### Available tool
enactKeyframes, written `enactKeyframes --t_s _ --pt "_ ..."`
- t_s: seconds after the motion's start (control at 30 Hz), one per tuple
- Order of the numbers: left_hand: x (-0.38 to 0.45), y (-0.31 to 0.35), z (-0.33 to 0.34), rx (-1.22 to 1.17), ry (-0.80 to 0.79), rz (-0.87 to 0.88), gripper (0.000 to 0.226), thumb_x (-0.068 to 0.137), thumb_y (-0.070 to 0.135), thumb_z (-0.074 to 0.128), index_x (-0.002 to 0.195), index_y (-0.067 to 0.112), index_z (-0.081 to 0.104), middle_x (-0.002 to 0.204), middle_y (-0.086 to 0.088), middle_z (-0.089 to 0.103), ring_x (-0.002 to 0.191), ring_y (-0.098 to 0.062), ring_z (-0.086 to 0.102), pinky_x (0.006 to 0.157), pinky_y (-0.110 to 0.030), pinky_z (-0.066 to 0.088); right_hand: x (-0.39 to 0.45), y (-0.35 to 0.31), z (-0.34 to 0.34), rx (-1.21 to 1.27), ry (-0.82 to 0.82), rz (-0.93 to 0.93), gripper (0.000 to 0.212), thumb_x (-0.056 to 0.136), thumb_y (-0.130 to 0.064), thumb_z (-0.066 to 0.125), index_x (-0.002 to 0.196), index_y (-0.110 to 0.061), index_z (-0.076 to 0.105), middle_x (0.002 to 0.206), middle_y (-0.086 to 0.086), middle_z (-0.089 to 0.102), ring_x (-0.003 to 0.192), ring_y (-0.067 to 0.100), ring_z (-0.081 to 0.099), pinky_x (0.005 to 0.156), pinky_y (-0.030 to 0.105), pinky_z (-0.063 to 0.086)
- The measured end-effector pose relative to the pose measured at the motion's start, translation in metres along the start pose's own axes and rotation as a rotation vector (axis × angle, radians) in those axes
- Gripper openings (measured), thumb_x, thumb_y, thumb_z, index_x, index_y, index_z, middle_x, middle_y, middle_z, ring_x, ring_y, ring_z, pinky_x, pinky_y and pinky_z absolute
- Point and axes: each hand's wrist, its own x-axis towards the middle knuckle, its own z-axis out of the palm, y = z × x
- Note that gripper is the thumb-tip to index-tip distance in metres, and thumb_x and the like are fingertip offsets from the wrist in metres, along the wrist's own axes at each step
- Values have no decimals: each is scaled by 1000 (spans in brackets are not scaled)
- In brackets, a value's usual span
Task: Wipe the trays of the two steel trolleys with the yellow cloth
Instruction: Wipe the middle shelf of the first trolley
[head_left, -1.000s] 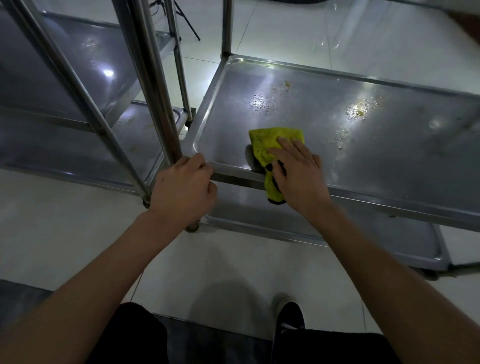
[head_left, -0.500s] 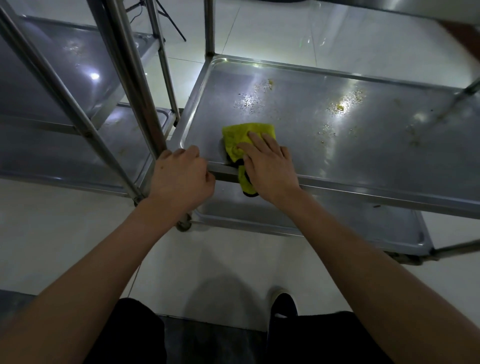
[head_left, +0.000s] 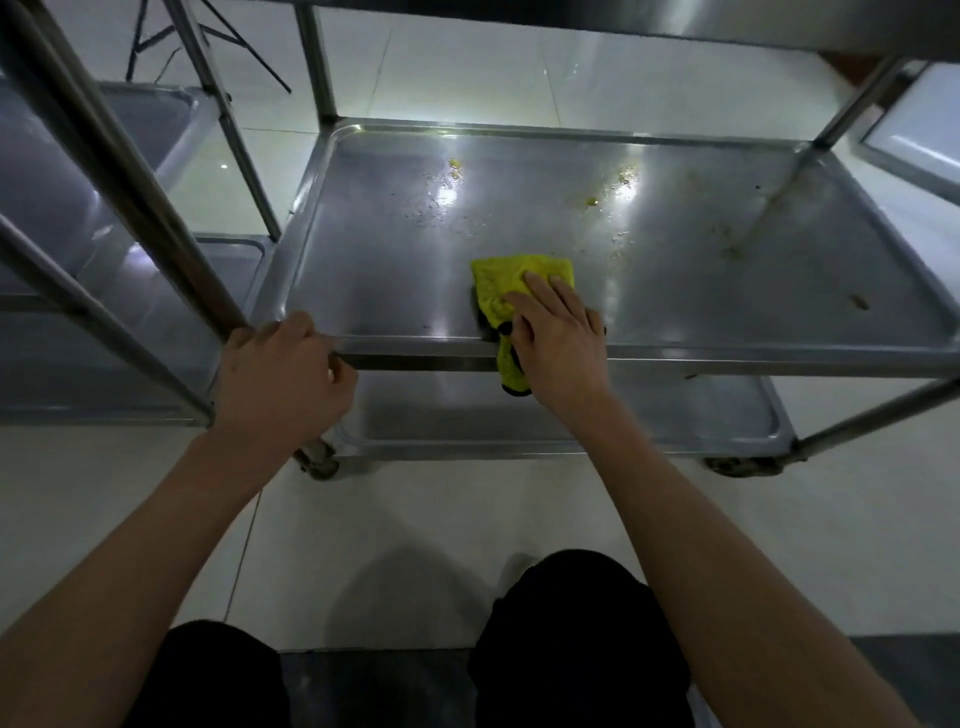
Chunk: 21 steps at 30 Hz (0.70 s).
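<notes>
Landmark: middle tray (head_left: 363, 270) of the nearer steel trolley.

Yellow cloth (head_left: 511, 283) lies on the tray near its front rim, slightly left of centre; one end hangs over the front rim. Right hand (head_left: 558, 338) lies flat on the cloth, fingers straight, pressing down, no curl round it. Left hand (head_left: 283, 379) is wrapped round the tray's front rim at the front-left corner, beside the corner post (head_left: 130, 171).

Room on the tray: raised rim on all four sides. Bare steel left of the cloth to the left rim, and a wide stretch right of it to the right rim. Residue toward the back: yellow crumbs (head_left: 454, 165) back-centre, a yellow blob (head_left: 591, 201) to their right, brown specks (head_left: 860, 301) near the right rim.

Overhead: upper tray (head_left: 571, 21) spans the back edge. Below: bottom tray (head_left: 519, 415), castors (head_left: 319, 465) at the front corners.

Left of the tray: second trolley (head_left: 78, 182), its shelves just beside the left rim, slanted posts crossing in front. Black tripod legs (head_left: 228, 36) on the floor behind it.
</notes>
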Motion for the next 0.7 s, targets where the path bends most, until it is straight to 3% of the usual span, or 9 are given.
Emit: enactKeyframes --t_s 0.17,0.33,0.53,0.7 --pt "7 16 0 -20 -8 21 27 87 31 59 69 13 69 74 -2 54 61 -24 55 77 -41 48 -13 31 -15 3 18 116 30 101 -30 45 127 -28 60 153 -5 43 145 23 31 105 46 31" --pt "17 63 0 -117 -48 141 34 88 36 50 72 15 71 79 -3 60 76 -25 57 81 -39 43 -17 29 -18 -10 1 140 32 102 -30 44 130 -29 59 154 -6 40 147 22 27 108 46 29" --pt "29 96 4 -212 -91 135 32 89 41 53 76 16 68 82 3 47 76 -23 54 63 -33 37 -17 30 -23 -21 -18 112 33 102 -31 42 131 -29 57 154 -5 40 147 22 27 107 45 30" --pt "25 91 8 -203 -25 175 29 87 40 54 75 16 68 79 4 52 68 -15 44 58 -29 33 -23 54 -37 -24 -14 171 32 102 -29 44 131 -28 59 154 -6 40 147 21 28 108 45 27"
